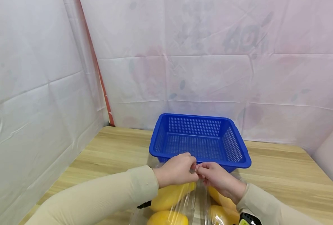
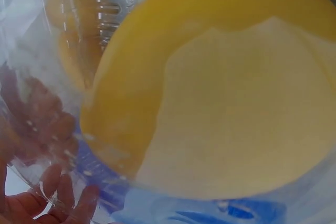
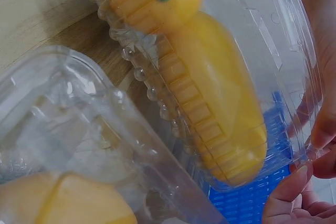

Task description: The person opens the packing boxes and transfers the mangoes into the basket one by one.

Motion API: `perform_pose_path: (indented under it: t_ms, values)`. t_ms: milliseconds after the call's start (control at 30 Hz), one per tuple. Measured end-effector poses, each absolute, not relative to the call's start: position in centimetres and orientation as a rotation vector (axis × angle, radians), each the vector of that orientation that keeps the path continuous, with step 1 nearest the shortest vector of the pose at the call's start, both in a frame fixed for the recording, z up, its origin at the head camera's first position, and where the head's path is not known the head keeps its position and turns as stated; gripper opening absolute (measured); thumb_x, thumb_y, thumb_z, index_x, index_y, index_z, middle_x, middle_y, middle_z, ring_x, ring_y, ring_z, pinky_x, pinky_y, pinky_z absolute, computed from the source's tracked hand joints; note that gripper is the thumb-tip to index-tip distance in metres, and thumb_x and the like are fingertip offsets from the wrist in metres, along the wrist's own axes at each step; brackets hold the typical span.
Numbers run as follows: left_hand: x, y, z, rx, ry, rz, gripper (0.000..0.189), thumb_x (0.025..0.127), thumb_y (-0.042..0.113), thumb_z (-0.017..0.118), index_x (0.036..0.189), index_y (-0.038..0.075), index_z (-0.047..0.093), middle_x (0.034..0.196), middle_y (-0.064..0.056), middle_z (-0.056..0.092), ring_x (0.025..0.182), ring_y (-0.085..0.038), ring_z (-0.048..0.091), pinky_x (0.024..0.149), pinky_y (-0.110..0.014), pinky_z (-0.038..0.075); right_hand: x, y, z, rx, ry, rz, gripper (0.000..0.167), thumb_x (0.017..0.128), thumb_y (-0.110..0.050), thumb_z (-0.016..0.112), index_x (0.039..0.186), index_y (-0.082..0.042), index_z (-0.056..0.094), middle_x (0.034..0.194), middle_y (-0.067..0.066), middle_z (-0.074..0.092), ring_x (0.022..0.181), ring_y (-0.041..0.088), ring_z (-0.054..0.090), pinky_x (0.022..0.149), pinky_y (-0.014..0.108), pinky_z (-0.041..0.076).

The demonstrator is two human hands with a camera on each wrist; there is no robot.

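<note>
Two clear plastic boxes with yellow-orange fruit inside lie side by side at the near edge. My left hand [image 1: 179,170] and right hand [image 1: 219,178] meet over their far end, fingertips close together, pinching the edge of the clear plastic box [image 3: 257,40]. Through its wall show a round orange [image 3: 164,3] with a green stem end and a long yellow mango-like fruit [image 3: 226,93]. The other clear box [image 3: 84,77] holds a pale orange fruit [image 3: 68,203]. A big yellow fruit [image 2: 126,108] fills the left wrist view behind clear plastic.
Just beyond the hands stands a blue plastic basket [image 1: 200,117] with slotted walls and nothing inside. The wooden table [image 1: 118,143] runs out to both sides. Pale cloth sheets [image 1: 205,78] hang behind and at the left. A watch [image 1: 249,218] is on the right wrist.
</note>
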State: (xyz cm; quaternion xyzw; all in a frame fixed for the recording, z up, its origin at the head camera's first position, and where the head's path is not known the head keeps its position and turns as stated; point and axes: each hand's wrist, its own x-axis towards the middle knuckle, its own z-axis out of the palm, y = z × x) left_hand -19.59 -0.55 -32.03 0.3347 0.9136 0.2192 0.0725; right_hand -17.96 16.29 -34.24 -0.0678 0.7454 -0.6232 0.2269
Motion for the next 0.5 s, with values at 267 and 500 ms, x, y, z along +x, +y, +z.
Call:
perform_pose_path:
  t_ms: [267, 500]
  values:
    - [-19.9, -0.8, -31.9, 0.978, 2.788, 0.684, 0.019, 0.086, 0.027, 0.063, 0.074, 0.016, 0.053, 0.073, 0.005, 0.046, 0.063, -0.009, 0.043, 0.053, -0.018, 0.037, -17.9, 16.6, -34.5, -0.173, 2.045, -1.691, 0.021, 0.097, -0.013, 0.046, 0.081, -0.003, 0.052, 0.075, 0.003, 0.045, 0.076, 0.018, 0.044, 0.064, 0.026, 0.041]
    - [-20.3, -1.9, -31.0, 0.945, 2.781, 0.775, 0.014, 0.085, 0.024, 0.064, 0.078, 0.016, 0.054, 0.076, 0.005, 0.047, 0.065, -0.009, 0.044, 0.056, -0.019, 0.039, -18.2, 16.7, -34.5, -0.166, 2.024, -1.716, 0.019, 0.096, -0.014, 0.048, 0.082, -0.002, 0.052, 0.073, 0.003, 0.044, 0.071, 0.015, 0.045, 0.064, 0.023, 0.045]
